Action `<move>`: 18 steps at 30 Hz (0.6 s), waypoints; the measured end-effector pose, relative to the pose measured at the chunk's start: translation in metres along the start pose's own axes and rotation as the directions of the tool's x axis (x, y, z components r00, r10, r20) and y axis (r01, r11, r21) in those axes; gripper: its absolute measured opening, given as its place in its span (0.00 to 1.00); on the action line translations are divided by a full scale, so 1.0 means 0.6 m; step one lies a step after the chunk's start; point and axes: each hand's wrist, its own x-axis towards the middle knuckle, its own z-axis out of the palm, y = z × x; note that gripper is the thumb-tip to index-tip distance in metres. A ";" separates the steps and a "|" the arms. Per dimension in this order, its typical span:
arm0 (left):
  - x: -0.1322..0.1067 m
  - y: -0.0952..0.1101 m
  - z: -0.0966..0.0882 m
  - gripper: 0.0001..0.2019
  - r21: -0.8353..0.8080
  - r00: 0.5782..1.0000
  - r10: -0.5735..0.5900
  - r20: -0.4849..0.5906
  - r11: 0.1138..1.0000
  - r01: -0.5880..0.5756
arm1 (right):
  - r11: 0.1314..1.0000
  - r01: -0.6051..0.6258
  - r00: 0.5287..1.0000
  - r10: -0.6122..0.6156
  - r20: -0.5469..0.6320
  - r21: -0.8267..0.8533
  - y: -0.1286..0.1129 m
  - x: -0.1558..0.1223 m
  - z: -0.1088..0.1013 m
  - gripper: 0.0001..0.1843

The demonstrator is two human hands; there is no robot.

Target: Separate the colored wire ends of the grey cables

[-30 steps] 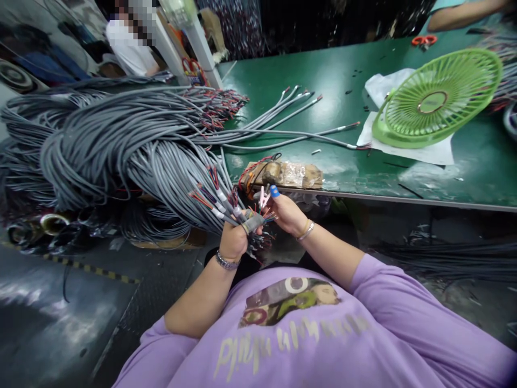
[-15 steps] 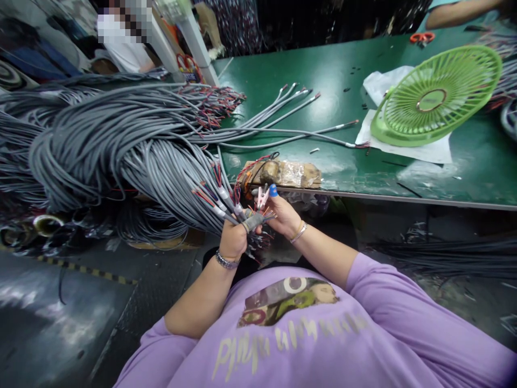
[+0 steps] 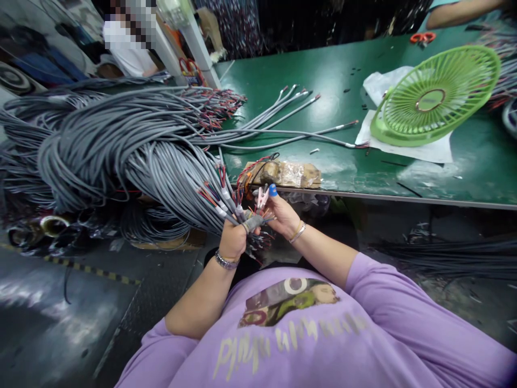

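My left hand [image 3: 233, 241] is closed around the stripped ends of several grey cables [image 3: 220, 207], its forefinger wrapped in grey tape. These cables run up and left into a big heap of grey cable [image 3: 113, 145]. My right hand [image 3: 283, 214] is closed on a small pink clip-like tool [image 3: 262, 196] held against the coloured wire ends sticking out of my left fist. A blue cap covers one right fingertip. Both hands hover just in front of the green table's near edge [image 3: 363, 195].
On the green table lie several loose grey cable lengths [image 3: 291, 116], a taped brown block [image 3: 288, 173], a green fan grille [image 3: 436, 97] on white paper and orange scissors [image 3: 422, 37]. Another person's arm [image 3: 460, 13] rests at the far right; a seated person [image 3: 127, 46] is far left.
None of note: both hands stay together at the cable ends; the view shifts slightly.
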 end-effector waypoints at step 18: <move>-0.017 -0.002 -0.023 0.12 0.018 1.000 0.015 0.018 1.000 -0.015 | 0.998 -0.061 0.997 0.060 0.049 0.024 -0.007 -0.009 -0.007 0.27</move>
